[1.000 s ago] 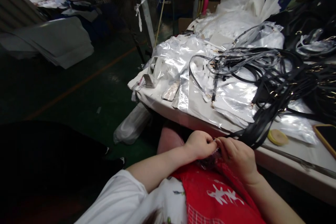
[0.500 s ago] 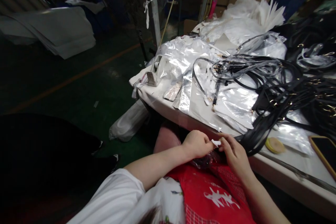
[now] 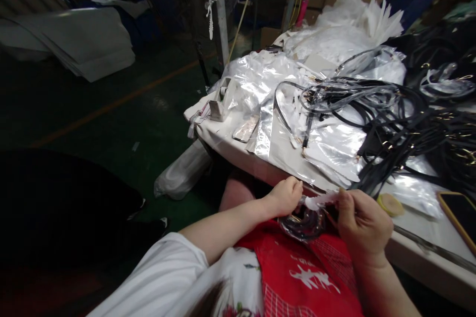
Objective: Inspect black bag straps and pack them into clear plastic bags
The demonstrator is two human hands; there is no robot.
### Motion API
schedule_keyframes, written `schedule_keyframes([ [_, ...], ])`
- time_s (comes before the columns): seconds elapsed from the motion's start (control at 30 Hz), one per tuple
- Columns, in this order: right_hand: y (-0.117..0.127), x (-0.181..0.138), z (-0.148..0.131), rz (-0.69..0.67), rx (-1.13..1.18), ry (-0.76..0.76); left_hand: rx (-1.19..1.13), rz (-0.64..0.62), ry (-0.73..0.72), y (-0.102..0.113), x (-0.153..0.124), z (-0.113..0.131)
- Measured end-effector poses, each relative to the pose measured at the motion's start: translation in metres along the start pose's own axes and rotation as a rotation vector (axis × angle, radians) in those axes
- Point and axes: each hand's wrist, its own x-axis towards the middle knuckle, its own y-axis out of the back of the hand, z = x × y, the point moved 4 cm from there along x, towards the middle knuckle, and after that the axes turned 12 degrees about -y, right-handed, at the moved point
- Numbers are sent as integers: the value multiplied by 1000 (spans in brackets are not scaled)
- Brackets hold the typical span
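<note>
My left hand [image 3: 284, 196] is closed, pinching one end of a small white strip [image 3: 320, 200] just below the table edge. My right hand [image 3: 362, 225] pinches the strip's other end, so the strip is stretched between both hands. Under the hands, on my red apron [image 3: 297, 272], lies a coiled black strap in a clear plastic bag [image 3: 303, 220]. A bundle of black straps [image 3: 386, 158] hangs from the table toward my right hand.
The white table [image 3: 230, 143] carries clear plastic bags [image 3: 260, 79], a tangle of black straps with gold hardware [image 3: 420, 119], a tape dispenser [image 3: 217, 106], a yellow tape roll [image 3: 386, 204] and a phone [image 3: 459, 213]. A white sack [image 3: 182, 171] lies on the green floor.
My hands have drawn apart: the right hand moved right and the white strip between them is pulled out longer. The bagged strap coil now shows on my lap.
</note>
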Motion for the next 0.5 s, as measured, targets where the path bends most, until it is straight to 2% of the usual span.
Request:
schedule_keyframes([
  [0.1, -4, 6, 21, -85, 65, -145, -127, 13, 78, 1, 3, -3],
  [0.2, -23, 2, 43, -375, 301, -347, -233, 80, 124, 6, 8, -2],
  [0.3, -45, -16, 43, -664, 548, -533, -307, 140, 123, 8, 12, 3],
  [0.4, -64, -34, 33, -816, 738, -686, -347, 135, 88, 2, 11, -2],
  [0.43, -70, -37, 32, -841, 786, -692, -366, 112, 81, -1, 11, -9],
  [0.5, -81, -42, 33, -927, 794, -612, -471, 90, 73, -4, 12, -30],
])
